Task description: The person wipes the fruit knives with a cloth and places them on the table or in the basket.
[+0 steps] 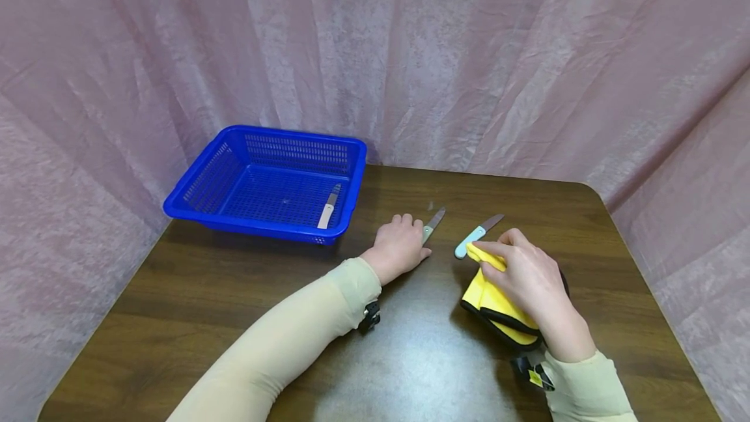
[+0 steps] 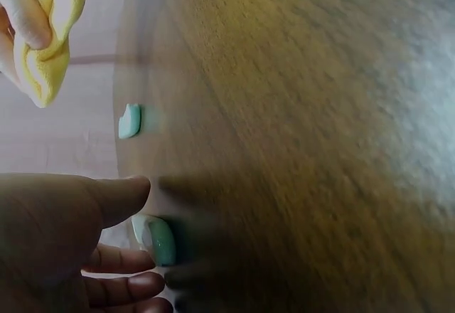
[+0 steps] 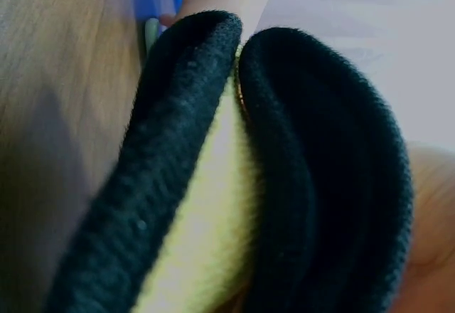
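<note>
My left hand (image 1: 400,246) is low over the table beside a knife with a pale green handle (image 1: 427,233). In the left wrist view, the thumb and fingers (image 2: 121,260) stand apart on either side of that handle (image 2: 163,242). My right hand (image 1: 530,273) pinches a folded yellow cloth (image 1: 491,292) with black edging between thumb and fingers. The cloth's dark border (image 3: 178,135) fills much of the right wrist view. Just beyond the cloth lies a second knife with a light blue handle (image 1: 469,242), its blade pointing away to the right.
A blue plastic basket (image 1: 266,229) stands at the back left of the brown wooden table (image 1: 234,279). Inside it, a knife with a white handle (image 1: 326,215) lies near the right wall. Pink curtains (image 1: 410,64) hang behind the table.
</note>
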`<state>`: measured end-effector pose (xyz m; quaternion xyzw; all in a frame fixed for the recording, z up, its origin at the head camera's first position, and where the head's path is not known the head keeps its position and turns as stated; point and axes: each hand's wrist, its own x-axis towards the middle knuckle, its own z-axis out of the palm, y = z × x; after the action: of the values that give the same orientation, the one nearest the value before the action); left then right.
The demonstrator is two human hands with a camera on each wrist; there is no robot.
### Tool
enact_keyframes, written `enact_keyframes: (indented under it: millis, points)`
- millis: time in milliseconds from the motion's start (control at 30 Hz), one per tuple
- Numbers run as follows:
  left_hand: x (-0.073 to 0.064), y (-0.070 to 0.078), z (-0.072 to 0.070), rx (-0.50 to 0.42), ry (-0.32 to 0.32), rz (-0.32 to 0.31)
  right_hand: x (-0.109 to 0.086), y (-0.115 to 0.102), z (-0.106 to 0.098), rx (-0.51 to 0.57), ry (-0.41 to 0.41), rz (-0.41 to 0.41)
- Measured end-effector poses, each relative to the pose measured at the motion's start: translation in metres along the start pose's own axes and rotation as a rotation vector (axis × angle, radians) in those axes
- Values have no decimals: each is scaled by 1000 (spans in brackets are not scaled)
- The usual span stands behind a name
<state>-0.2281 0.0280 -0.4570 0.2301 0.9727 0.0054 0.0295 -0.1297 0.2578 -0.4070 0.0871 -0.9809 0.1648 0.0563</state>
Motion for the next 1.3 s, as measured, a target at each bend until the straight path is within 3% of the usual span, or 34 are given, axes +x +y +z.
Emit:
enact_keyframes:
  millis: [400, 967, 1300]
  points:
    - [3, 4, 4, -13, 46, -13, -1, 1, 0, 2, -7, -2]
    - [3, 0, -1, -12, 45, -25, -2, -2, 1, 6, -17, 1]
    - [-3, -4, -8, 23, 95, 1, -2, -4, 0, 7, 9, -17]
